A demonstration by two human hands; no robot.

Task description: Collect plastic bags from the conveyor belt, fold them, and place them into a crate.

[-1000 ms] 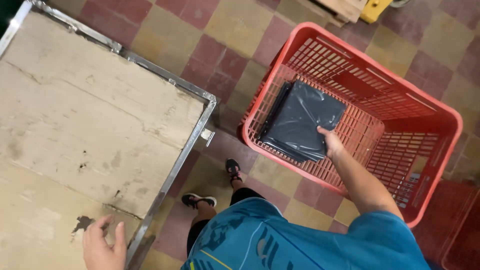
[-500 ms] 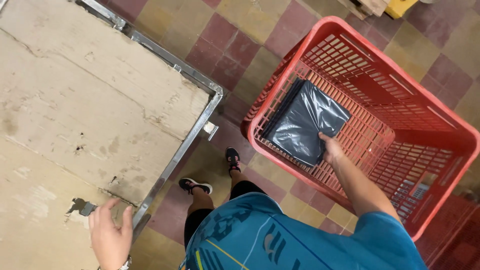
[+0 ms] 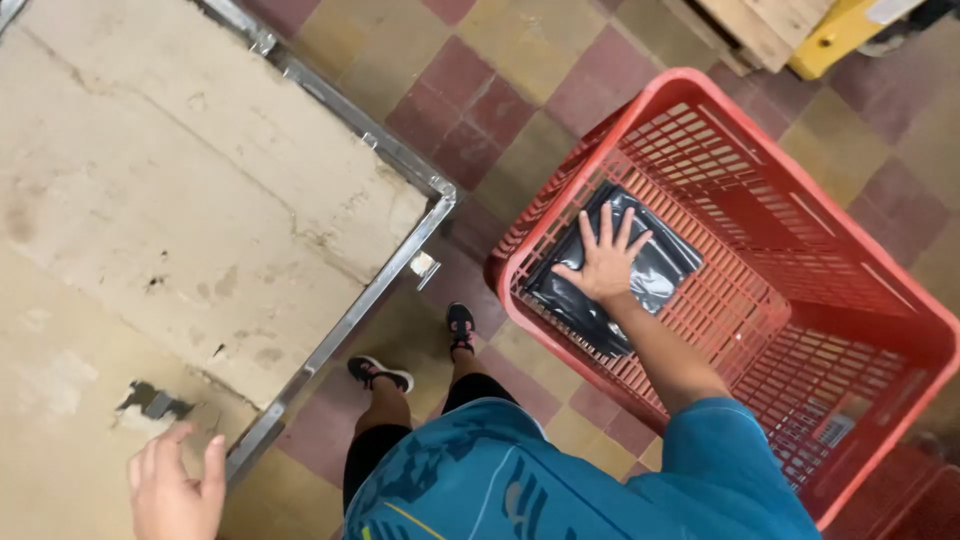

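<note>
My right hand [image 3: 605, 262] lies flat with fingers spread on a black plastic-wrapped package [image 3: 660, 270] at the bottom of a red plastic crate [image 3: 700, 95]. The package sits in the crate's near left corner. My left hand [image 3: 175, 490] rests open on the worn beige tabletop [image 3: 150, 200] near its metal-edged corner, holding nothing. A small dark chip in the surface lies just beyond its fingers.
The table has a metal rim [image 3: 375, 285] with a corner bracket. The floor is red and yellow checkered tile [image 3: 480, 90]. My legs and black shoes [image 3: 380, 372] stand between table and crate. A wooden pallet [image 3: 760, 25] and a yellow object [image 3: 840, 30] sit at the top right.
My right hand has moved from the package's near edge onto its top and spread flat. The view shifted, bringing the crate closer. My left hand stays on the table.
</note>
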